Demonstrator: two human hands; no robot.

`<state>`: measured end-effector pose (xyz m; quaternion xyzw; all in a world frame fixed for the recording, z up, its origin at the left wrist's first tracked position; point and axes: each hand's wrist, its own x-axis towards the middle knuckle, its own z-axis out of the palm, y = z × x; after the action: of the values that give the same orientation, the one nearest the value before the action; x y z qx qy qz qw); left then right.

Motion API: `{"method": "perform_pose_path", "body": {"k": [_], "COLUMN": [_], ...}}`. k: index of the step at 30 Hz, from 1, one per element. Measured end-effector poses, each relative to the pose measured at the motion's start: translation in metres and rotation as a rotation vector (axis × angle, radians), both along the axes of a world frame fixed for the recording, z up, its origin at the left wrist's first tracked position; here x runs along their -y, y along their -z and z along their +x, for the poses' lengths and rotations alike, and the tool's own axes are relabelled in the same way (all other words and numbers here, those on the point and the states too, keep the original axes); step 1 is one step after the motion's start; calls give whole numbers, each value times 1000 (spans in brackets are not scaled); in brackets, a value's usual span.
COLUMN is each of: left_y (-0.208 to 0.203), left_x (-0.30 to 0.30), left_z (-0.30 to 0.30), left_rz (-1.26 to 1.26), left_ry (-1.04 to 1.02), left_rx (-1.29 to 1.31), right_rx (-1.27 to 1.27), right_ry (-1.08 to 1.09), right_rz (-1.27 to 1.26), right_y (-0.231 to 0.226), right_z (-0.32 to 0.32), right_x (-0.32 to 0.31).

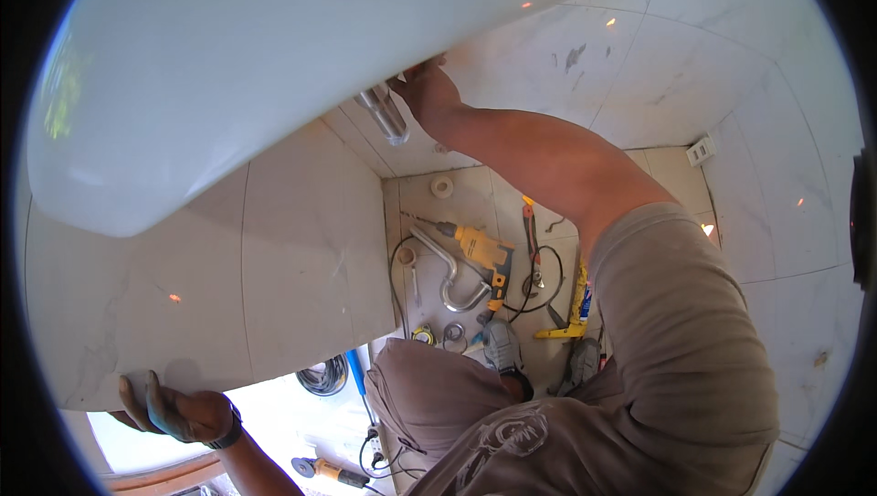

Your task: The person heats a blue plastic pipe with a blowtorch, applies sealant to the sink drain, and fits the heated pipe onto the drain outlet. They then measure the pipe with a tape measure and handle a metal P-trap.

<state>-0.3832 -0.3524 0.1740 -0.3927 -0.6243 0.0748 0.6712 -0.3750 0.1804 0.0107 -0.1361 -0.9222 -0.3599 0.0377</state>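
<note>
Porcelain of a white washbasin (228, 67) fills the view above both hands. Under its far edge the right hand (427, 92) reaches up beside a metal drain pipe (385, 114); whether the fingers grip anything cannot be told. Well apart, the left hand (178, 412) lies flat, fingers spread, on the tiled wall's (274, 268) edge. Far below the right hand lie a yellow drill (481, 249) and a chrome trap pipe (448, 277).
</note>
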Motion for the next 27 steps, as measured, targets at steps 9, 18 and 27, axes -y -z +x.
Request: {"method": "perform_pose_path", "body": {"k": [9,18,27], "left_y": [-2,-11,-7], "left_x": [7,-4,4], "left_z": [-2,2,4], "left_rz": [-44,-149,-132], "left_ry": [6,47,-51], "left_rx": [-15,-97,-89], "right_rx": [-29,-789,-990], "right_ry": [71,-29,107], "right_rz": [-253,-1094,-1260], "right_y": [20,63,45], "right_z": [28,-33,-66], "right_x": [17,77,84]}}
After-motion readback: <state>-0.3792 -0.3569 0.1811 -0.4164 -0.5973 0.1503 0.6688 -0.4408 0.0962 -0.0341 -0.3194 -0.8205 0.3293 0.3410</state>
